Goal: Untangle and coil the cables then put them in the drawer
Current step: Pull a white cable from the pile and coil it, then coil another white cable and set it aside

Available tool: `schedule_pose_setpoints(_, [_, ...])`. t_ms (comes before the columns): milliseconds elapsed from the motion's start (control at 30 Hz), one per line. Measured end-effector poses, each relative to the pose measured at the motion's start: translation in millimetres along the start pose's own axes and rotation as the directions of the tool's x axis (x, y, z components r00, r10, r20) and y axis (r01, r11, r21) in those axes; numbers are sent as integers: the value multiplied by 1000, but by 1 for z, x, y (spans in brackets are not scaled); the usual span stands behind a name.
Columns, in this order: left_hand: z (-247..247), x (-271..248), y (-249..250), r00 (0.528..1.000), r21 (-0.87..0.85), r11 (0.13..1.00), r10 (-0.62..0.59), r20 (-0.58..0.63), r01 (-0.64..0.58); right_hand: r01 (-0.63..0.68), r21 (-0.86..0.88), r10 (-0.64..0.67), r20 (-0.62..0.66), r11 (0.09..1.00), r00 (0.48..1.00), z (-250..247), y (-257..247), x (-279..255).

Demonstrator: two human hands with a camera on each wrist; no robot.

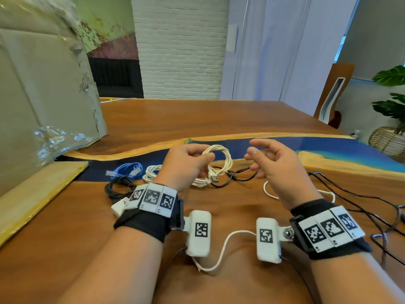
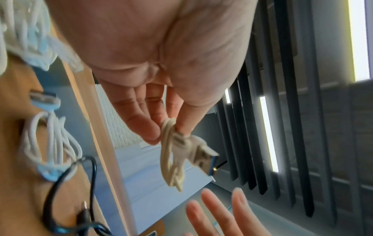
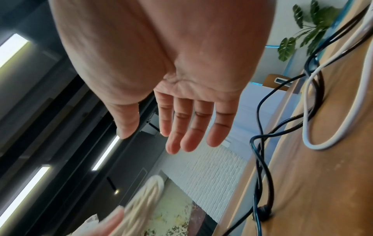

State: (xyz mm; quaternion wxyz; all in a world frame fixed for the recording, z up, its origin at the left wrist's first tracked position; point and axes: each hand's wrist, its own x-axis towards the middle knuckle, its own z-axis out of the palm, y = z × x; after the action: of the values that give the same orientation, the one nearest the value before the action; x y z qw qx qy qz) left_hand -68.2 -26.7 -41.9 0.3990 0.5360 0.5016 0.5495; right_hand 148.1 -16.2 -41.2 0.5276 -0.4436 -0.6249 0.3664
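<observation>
Coiled cable (image 1: 219, 160) in left hand (image 1: 184, 165)

Left hand (image 2: 161, 60) seen from the wrist, palm filling the upper frame, thumb and fingertips (image 2: 149, 127) pinching a cream coiled cable (image 2: 171, 159). Coil hanging below the pinch, its USB plug (image 2: 203, 156) jutting out from the coil toward the dark slatted blinds (image 2: 292, 143). Beyond the coil, lower in frame, straight fingers of the right hand (image 2: 218, 214), apart from the coil and touching nothing. On the wooden table (image 2: 26, 83), on the side of the coil away from the blinds: a white cable bundle (image 2: 50, 140), a black cable (image 2: 60, 191) looped across the bundle's lower end, and another pale bundle (image 2: 26, 39), blurred, at the frame's top corner.
</observation>
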Motion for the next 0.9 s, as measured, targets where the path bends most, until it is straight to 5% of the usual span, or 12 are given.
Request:
schedule_pose_setpoints(133, [-17, 11, 6, 987, 293, 952, -122, 103, 87, -46, 17, 47, -45, 999, 998, -11, 1, 3])
schedule_pose_setpoints(300, [-25, 14, 15, 944, 614, 784, -265, 195, 93, -61, -17, 60, -66, 998, 996, -23, -1, 4])
schedule_pose_setpoints(600, [-12, 8, 5, 958, 881, 473, -263, 112, 27, -53, -39, 51, -38, 998, 998, -27, 2, 6])
schedule_pose_setpoints(800, [7, -8, 25, 971, 868, 487, -150, 186, -91, -26, -72, 26, -9, 997, 1000, -27, -2, 3])
schedule_pose_setpoints(900, [27, -30, 43, 874, 835, 517, -299, 384, -190, -15, -104, 18, 28, 994, 999, -25, -6, 0])
